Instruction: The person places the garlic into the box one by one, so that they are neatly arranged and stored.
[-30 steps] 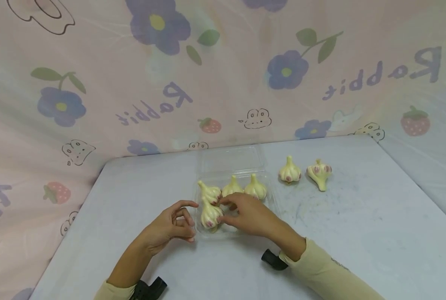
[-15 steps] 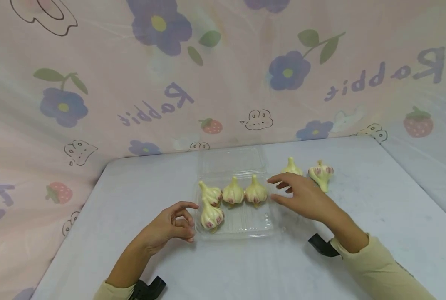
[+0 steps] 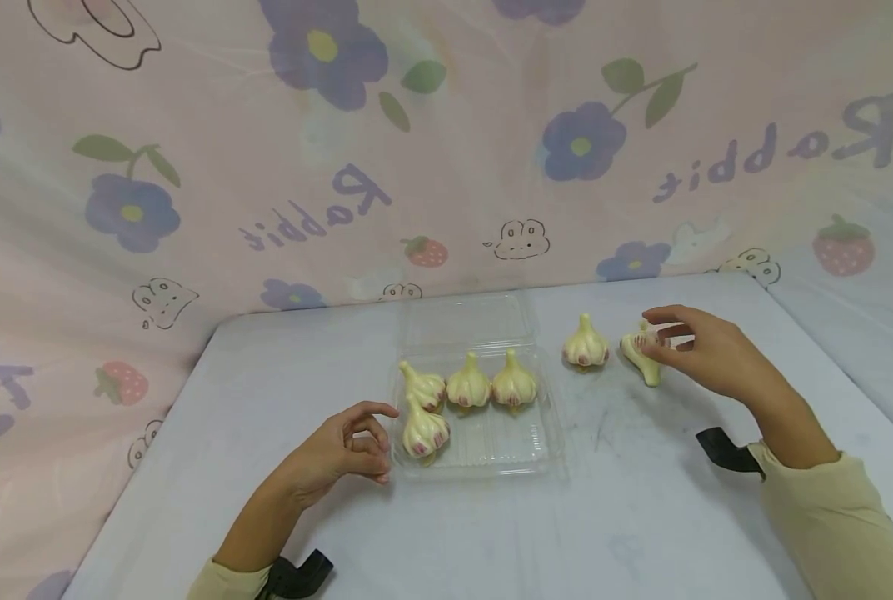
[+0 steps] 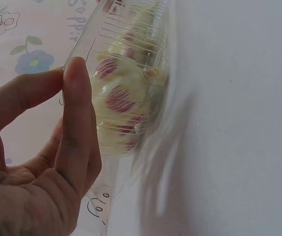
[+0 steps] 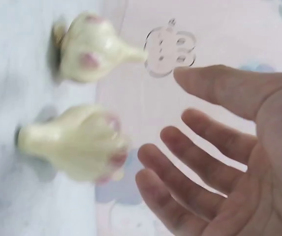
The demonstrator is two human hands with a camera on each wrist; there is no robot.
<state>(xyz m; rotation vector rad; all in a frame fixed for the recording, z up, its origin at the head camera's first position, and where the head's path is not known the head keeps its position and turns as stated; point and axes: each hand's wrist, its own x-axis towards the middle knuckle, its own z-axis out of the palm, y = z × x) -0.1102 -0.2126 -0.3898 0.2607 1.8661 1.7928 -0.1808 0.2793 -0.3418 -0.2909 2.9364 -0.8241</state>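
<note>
In the head view, my left hand [image 3: 325, 462] stays at the left side of a clear plastic clamshell box [image 3: 491, 450]. The left wrist view shows its thumb and a finger at the box rim [image 4: 86, 39], pinching it. Inside the box, three garlic bulbs [image 3: 469, 385] form a back row and another garlic bulb [image 3: 426, 433] sits at the front left. My right hand [image 3: 716, 354] hovers with parted fingers by the rightmost loose garlic bulb [image 3: 647, 368], partly covering it; the right wrist view shows a gap between them. Another loose garlic bulb [image 3: 586, 346] stands upright to its left.
The box's clear lid [image 3: 465, 321] lies folded back toward the printed curtain [image 3: 446, 150] behind the table. A white cover [image 3: 604, 533] spreads over the tabletop. Black wrist mounts [image 3: 727, 450] stick out under both forearms.
My right hand has left the bulbs in the box and travelled right, past the nearer loose bulb, to the rightmost one. My left hand has stayed in place.
</note>
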